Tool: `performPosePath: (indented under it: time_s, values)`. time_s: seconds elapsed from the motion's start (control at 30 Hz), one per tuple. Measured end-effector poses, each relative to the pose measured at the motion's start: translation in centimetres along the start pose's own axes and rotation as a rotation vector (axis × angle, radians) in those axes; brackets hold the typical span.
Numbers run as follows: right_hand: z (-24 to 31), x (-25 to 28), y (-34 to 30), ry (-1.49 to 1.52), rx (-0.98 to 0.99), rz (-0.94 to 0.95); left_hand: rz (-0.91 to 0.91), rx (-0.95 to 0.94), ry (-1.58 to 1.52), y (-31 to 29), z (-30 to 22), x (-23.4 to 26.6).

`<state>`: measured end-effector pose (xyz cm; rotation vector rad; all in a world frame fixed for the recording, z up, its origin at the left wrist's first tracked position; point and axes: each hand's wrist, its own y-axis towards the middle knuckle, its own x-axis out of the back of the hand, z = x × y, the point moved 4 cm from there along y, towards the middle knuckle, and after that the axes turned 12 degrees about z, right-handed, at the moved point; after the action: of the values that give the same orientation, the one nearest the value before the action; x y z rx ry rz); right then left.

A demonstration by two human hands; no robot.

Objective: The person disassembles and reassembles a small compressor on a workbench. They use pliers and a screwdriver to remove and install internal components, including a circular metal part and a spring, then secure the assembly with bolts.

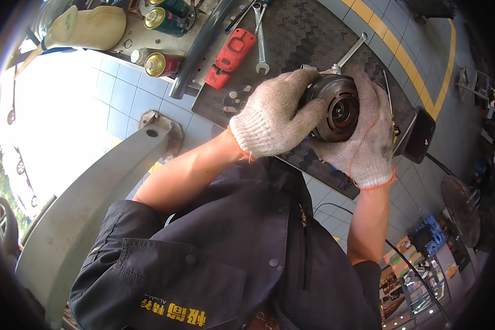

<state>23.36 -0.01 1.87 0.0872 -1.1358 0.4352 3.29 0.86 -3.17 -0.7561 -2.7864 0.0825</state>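
Between my gloved hands is a round, dark metal pulley with a grooved rim and a ringed hub at its centre. It appears to sit on a metal unit mostly hidden beneath it. My left hand, in a pale knit glove, grips its left side with the thumb along the near edge. My right hand, gloved too and smudged grey, wraps its right and near sides. Just beyond the pulley lies a combination wrench. A small dark round plate with holes rests left of my left hand.
The bench has a ribbed black mat. On it lie a red tool and another wrench. Spray cans and a pale bottle stand far left. A black case is at right; a steel lift arm runs along the left.
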Motion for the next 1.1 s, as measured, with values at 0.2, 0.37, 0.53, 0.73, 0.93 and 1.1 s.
performPosePath:
  time_s: [0.2, 0.37, 0.53, 0.73, 0.93, 1.1]
  values:
    - [-0.3, -1.3, -0.6, 0.065, 0.126, -0.109, 0.075, 0.036, -0.015, -0.1, 0.9, 0.0]
    - [-0.5, -1.3, -0.8, 0.058, 0.05, -0.091, 0.101, 0.008, -0.05, 0.2, 0.8, 0.3]
    - [-0.3, -1.2, -0.6, 0.056, 0.03, -0.122, 0.13, -0.009, 0.044, 0.8, 0.4, 0.7]
    - [0.5, -1.7, -0.9, 0.077, -0.114, -0.136, 0.219, -0.008, 0.05, 1.6, -0.1, 1.5]
    - [0.8, -1.8, -1.3, 0.03, -0.177, -0.147, 0.258, 0.008, 0.055, 1.8, -0.1, 1.7]
    - [-0.8, -1.7, -1.9, 0.329, 0.007, -0.216, 0.207, -0.012, 0.097, 1.2, -0.3, 1.6]
